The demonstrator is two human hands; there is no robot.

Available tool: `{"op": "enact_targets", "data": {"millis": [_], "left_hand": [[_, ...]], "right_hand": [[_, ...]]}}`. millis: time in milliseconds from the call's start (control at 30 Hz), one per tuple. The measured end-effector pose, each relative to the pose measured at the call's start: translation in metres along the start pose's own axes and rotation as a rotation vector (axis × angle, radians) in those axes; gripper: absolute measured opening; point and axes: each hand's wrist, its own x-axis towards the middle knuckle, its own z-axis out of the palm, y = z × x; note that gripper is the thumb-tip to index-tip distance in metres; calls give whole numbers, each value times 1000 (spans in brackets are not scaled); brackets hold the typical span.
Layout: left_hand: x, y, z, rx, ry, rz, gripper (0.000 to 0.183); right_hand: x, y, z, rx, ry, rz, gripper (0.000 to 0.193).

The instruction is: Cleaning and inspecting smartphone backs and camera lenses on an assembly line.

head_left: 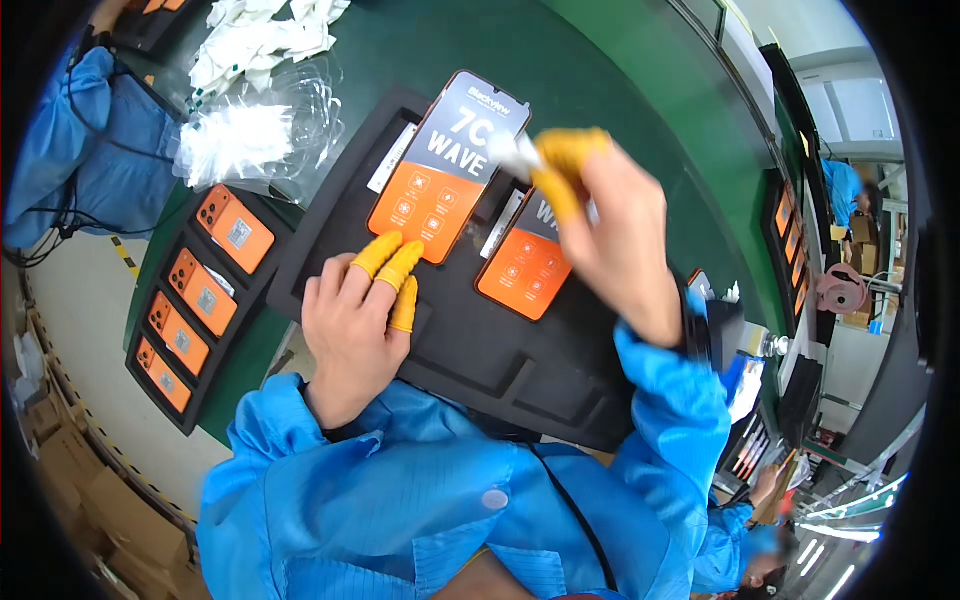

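Observation:
My right hand (625, 225), with yellow finger cots on thumb and forefinger, pinches a small white wipe (512, 155), partly smeared by motion. It hovers over the right edge of an orange-framed phone (430, 200) whose front bears a grey and orange printed film. The phone lies tilted on a black foam tray (470, 355). My left hand (355, 320) rests with extended fingers, some in yellow cots, at the phone's lower edge and holds nothing. A second phone (525, 262) of the same kind lies to the right in the tray, its upper part hidden behind my right hand.
At the left, another black tray (185, 405) carries several orange phones back-up. Clear plastic films (240, 140) and a pile of white wipes (265, 45) lie on the green table (385, 50). One more tray with phones (785, 225) stands far right. Co-workers in blue appear at the edges.

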Motion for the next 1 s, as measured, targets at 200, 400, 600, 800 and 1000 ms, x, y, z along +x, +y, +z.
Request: {"op": "enact_targets", "data": {"millis": [200, 400, 600, 800, 1000], "left_hand": [[2, 1, 7, 21, 5, 58, 25], [-3, -2, 3, -3, 15, 60, 21], [1, -1, 7, -12, 52, 55, 23], [-6, -2, 6, -18, 67, 42, 25], [-4, 0, 8, 31, 112, 20, 22]], "right_hand": [[6, -6, 85, -137, 37, 52, 14], [8, 0, 83, -183, -51, -66, 25], [18, 17, 75, -194, 98, 20, 22], [-23, -25, 78, -25, -115, -117, 18], [35, 34, 65, -181, 150, 116, 21]]}}
